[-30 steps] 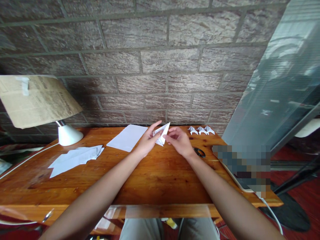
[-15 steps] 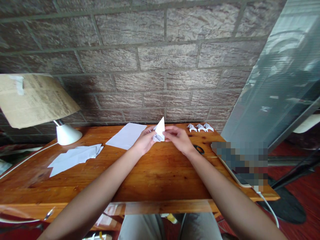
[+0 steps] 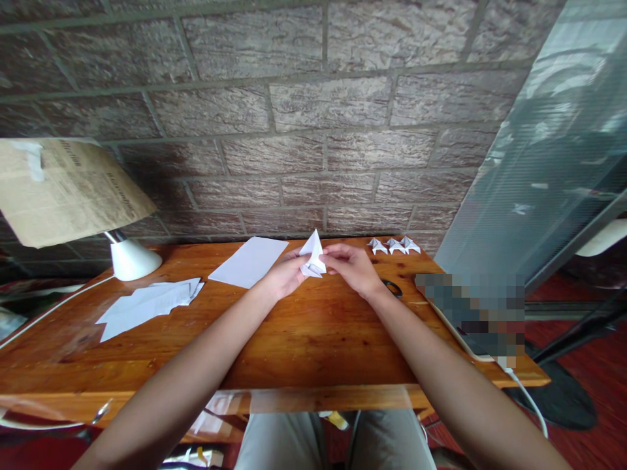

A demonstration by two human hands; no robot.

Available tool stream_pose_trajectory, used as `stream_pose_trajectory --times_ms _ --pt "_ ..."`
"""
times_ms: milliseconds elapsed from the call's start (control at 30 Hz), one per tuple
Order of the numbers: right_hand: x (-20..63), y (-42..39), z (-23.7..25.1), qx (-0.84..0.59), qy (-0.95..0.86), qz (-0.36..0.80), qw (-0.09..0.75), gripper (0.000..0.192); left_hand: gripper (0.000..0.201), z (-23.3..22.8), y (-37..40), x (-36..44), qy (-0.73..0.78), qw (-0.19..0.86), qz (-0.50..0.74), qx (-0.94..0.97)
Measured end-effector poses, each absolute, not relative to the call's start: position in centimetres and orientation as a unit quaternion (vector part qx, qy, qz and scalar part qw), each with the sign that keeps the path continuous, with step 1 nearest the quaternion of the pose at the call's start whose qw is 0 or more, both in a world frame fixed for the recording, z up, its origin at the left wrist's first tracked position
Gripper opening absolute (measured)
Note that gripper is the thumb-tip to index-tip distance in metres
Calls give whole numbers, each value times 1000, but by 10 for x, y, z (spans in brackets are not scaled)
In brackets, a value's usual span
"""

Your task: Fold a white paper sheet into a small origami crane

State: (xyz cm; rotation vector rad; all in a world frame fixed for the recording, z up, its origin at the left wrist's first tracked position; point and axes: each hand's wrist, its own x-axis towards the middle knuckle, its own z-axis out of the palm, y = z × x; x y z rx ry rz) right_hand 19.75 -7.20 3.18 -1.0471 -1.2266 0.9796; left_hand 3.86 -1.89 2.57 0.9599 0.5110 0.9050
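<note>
A folded piece of white paper (image 3: 312,251) with a pointed top is held up above the far part of the wooden table (image 3: 313,339). My left hand (image 3: 288,274) grips its left side, fingers closed around the lower edge. On the other side my right hand (image 3: 351,264) pinches the paper's right edge between thumb and fingers. Small folds show along the paper's bottom. Behind and to the right, three small folded paper figures (image 3: 394,246) stand in a row.
Flat white sheets (image 3: 249,261) lie left of my hands, and cut paper pieces (image 3: 149,303) lie farther left. A lamp (image 3: 134,261) stands at the left. Black-handled scissors (image 3: 392,288) are partly behind my right wrist. A blurred-out device (image 3: 465,320) with a cable lies at the right.
The folded paper has turned slightly in my hands, its tip shifting a little left and more of its folded faces showing. Both hands still grip it.
</note>
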Motion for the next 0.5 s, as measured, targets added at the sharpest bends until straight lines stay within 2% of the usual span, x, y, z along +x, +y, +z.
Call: stream_pose_trajectory --times_ms 233,500 --pt "198 -70 27 -465 -542 396 577 33 32 25 -17 37 227 758 409 455" --pt "196 -72 29 -475 -542 376 583 28 30 25 -19 39 230 762 415 441"
